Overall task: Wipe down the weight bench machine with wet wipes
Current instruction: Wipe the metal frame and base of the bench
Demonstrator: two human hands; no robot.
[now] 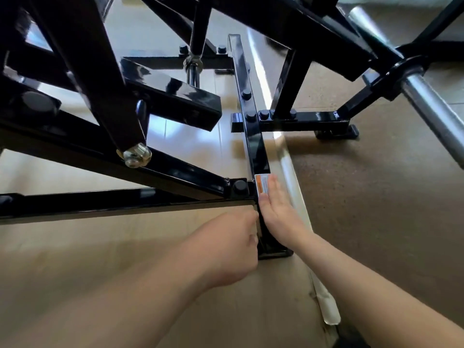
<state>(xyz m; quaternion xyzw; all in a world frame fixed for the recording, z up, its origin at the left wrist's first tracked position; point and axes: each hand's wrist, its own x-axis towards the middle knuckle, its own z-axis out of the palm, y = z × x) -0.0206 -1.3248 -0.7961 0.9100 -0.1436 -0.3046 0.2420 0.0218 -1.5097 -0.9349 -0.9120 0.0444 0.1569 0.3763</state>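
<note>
Now the base rail (253,144) runs toward twelve o'clock; my right hand (278,212) lies on it, fingers straight, and my left hand (231,247) curls at nine, grip unclear.

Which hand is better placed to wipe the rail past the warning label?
Right, probably. The right hand lies flat against the rail, fingertips at the label; the left hand is curled at the rail's side, further back.

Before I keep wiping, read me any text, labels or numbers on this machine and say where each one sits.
Sticker, white with an orange band, on the black base bar: print too small to read, and partly covered by the right hand.
Small pale mark at the end of the cross bar: too blurred to read.
No other text, brand or number shows.
</note>
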